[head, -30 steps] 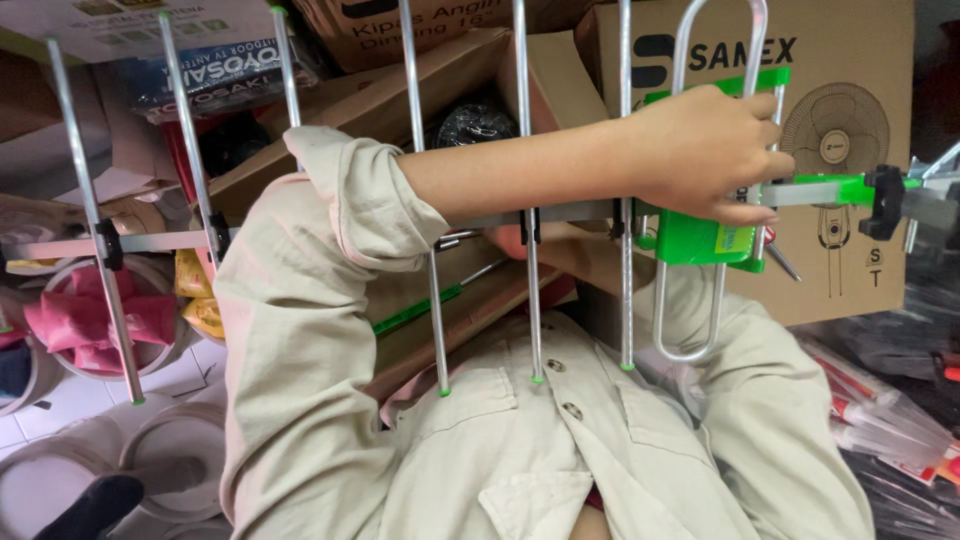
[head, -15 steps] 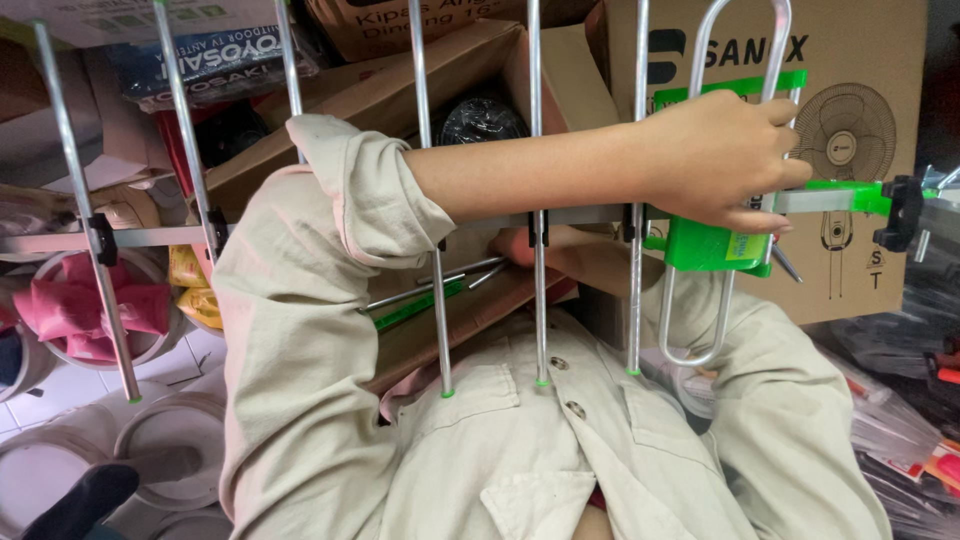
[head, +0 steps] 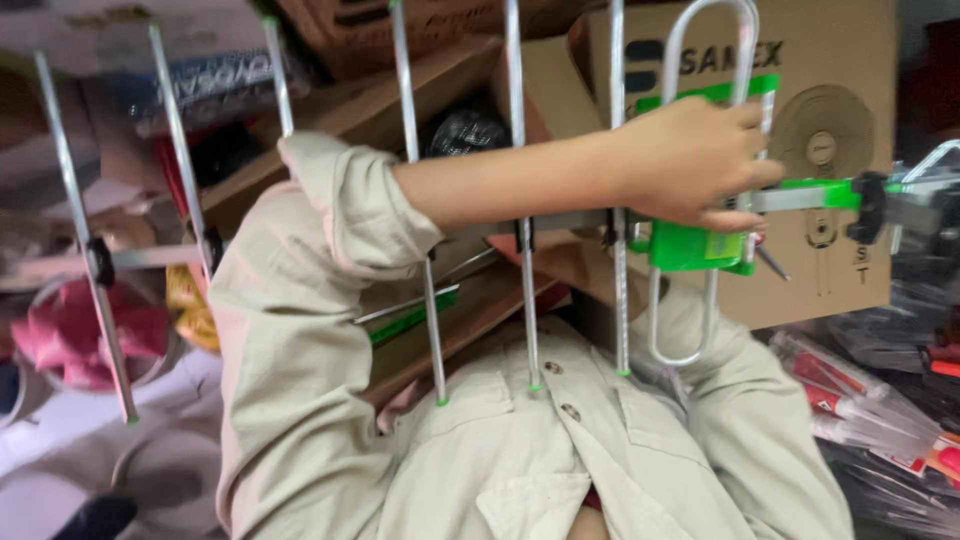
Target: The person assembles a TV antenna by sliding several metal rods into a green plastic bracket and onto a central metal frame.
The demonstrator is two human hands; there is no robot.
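Observation:
I hold a metal rooftop antenna across my chest. Its grey boom runs left to right and carries several thin aluminium rods with green tips. My left hand reaches across from the left in a rolled beige sleeve. It is shut on the boom at the green plastic junction box, where a silver loop element passes through. My right sleeve rises toward the box from below. The right hand itself is hidden behind the antenna and my left hand.
A brown cardboard box with a fan drawing stands right behind the antenna. Clear plastic packs with red parts lie at the right. Pink items in a round basket sit at the left. A black knob clamps the boom's right end.
My left hand keeps its grip on the green box. The antenna and the view have shifted only slightly.

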